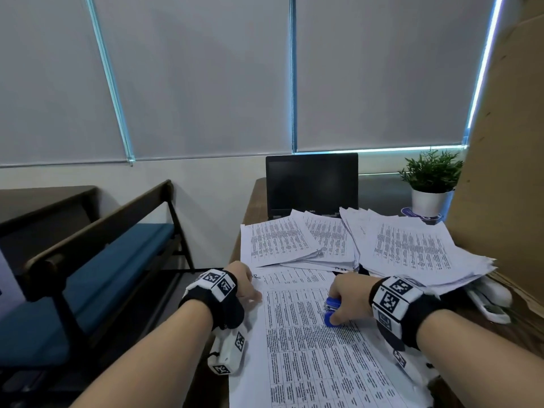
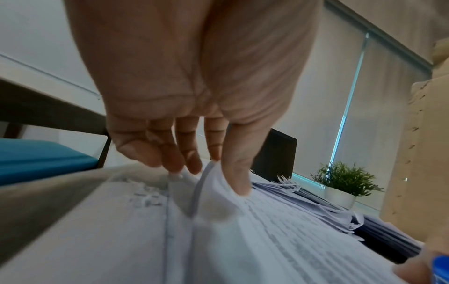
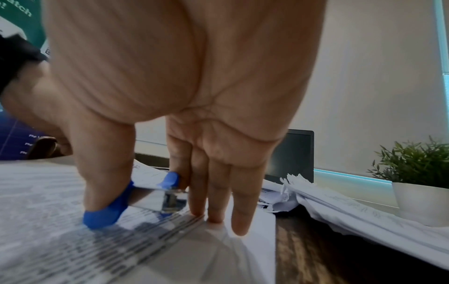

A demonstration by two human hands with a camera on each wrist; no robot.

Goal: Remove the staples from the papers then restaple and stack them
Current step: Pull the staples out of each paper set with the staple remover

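A printed set of papers (image 1: 309,348) lies in front of me on the desk. My left hand (image 1: 244,285) is at its top left corner; in the left wrist view my left hand (image 2: 213,173) pinches a raised fold of the top sheet (image 2: 206,192) between thumb and fingers. My right hand (image 1: 350,301) grips a blue staple remover (image 1: 332,312) over the upper middle of the page. In the right wrist view the staple remover (image 3: 150,198) sits between thumb and index finger, while the other fingers (image 3: 240,221) touch the paper's edge.
Two loose stacks of papers (image 1: 282,240) (image 1: 412,248) lie behind the hands, in front of a laptop (image 1: 312,184). A white stapler (image 1: 488,295) lies at the right under the stack's edge. A potted plant (image 1: 429,184) and cardboard (image 1: 506,172) stand right; a bench (image 1: 88,260) left.
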